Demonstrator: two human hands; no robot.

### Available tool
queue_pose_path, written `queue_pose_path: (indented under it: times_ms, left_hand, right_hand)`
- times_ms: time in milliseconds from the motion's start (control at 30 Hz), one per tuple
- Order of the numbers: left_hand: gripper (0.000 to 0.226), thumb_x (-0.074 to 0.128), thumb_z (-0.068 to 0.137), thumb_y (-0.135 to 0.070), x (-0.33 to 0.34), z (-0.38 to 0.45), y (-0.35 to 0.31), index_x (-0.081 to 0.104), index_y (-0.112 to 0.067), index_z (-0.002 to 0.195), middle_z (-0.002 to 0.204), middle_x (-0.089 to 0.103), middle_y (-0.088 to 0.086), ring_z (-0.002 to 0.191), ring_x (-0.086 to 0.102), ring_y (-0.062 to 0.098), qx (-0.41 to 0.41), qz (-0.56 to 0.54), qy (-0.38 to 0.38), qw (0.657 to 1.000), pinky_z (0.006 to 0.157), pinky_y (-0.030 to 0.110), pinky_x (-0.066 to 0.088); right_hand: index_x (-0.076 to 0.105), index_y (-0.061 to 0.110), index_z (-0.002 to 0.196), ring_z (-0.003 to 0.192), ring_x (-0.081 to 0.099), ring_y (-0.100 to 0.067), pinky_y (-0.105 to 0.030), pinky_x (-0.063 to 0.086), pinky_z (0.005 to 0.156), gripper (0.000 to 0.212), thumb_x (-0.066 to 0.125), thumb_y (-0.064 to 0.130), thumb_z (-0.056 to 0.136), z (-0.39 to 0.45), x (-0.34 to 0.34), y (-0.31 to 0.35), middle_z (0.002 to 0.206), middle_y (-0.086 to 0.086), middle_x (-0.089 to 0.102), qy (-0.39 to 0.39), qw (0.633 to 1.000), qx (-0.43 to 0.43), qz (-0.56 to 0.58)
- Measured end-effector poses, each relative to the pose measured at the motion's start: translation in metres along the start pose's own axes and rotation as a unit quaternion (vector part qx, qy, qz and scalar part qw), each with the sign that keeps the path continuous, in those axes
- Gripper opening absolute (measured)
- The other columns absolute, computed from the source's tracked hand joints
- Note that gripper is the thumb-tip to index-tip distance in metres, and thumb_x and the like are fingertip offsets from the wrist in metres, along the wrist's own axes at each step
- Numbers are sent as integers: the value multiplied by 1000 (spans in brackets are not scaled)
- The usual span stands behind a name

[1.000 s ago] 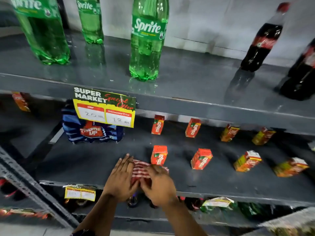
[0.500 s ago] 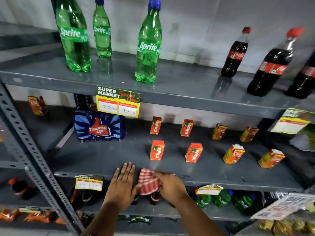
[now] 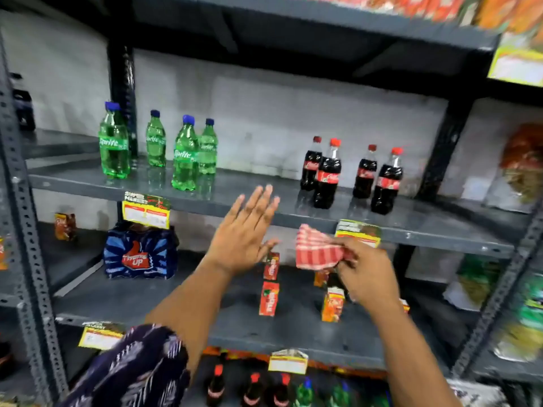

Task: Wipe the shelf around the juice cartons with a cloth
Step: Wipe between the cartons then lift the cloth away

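Right hand (image 3: 365, 273) grip pinches red checked cloth (image 3: 318, 251), lifted clear of shelf (image 3: 235, 321). Left hand (image 3: 244, 233) splayed, empty. Juice cartons (image 3: 269, 298) just below grip. Next: likely lower cloth beside cartons, wipe.

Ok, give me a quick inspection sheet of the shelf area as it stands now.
Surface: grey juice shelf, bare at its left front.
Job's things: red striped cloth lifted off the shelf; Maaza cartons upright, orange carton beside them.
Clutter: Thums Up pack at the left.
Grippers: right hand pinches the cloth; left hand open, empty, raised.
Cables: nothing seen.
Surroundings: Sprite bottles and Coca-Cola bottles on the shelf above; price tags.
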State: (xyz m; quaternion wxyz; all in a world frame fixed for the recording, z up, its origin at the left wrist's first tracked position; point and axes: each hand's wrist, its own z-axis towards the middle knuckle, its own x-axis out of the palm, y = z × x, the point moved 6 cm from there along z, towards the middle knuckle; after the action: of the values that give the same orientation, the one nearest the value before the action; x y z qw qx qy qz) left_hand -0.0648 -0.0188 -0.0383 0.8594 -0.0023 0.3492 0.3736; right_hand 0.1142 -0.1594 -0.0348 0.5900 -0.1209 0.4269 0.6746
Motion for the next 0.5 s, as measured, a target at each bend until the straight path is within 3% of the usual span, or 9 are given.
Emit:
queue_pose_path:
  times_ms: [133, 300, 500]
  left_hand:
    - [74, 29, 94, -54, -53, 76, -2, 5, -11, 149, 158, 8, 16, 146, 4, 26, -57, 52, -55, 996, 118, 44, 5]
    - [75, 27, 94, -54, -80, 120, -7, 3, -10, 149, 159, 7, 15, 146, 0, 25, -98, 77, -83, 989, 118, 45, 8]
    - [76, 25, 93, -56, -41, 136, -39, 3, -10, 149, 159, 7, 13, 146, 1, 24, -92, 67, -75, 991, 118, 42, 3]
  right_hand:
    - [68, 33, 109, 89, 70, -29, -42, 58, 76, 46, 63, 7, 71, 40, -96, -20, 98, -4, 77, -79, 997, -19, -1]
    - [63, 32, 114, 80, 66, -33, -40, 57, 66, 42, 59, 10, 79, 97, -155, -76, 94, -6, 74, -130, 990, 9, -49]
    - [60, 28, 119, 88, 69, -33, -41, 58, 74, 44, 54, 4, 83, 135, -141, -165, 101, -8, 73, -48, 957, 39, -283]
